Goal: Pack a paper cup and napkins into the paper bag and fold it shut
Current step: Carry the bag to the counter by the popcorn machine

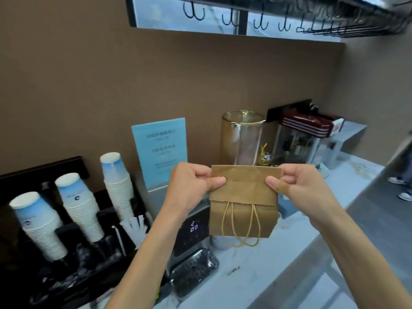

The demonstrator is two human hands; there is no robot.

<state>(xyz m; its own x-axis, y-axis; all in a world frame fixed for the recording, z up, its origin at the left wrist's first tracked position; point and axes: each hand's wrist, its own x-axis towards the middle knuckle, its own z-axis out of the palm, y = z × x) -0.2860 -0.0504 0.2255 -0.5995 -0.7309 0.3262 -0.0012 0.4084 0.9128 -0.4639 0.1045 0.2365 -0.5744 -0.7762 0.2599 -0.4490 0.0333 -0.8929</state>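
My left hand [192,182] and right hand [296,185] pinch the folded top of the paper bag [244,202] above the tabletop [278,253]. If my grip slackens, I think the fold may spring open.

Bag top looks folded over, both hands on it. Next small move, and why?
Probably one more roll of the top downward, then press the crease. The paper bag is held off the counter, the left hand and right hand pinching its top corners. The folded flap lies flat only down to the twine handles, which hang loose below it, so the fold looks unsecured.
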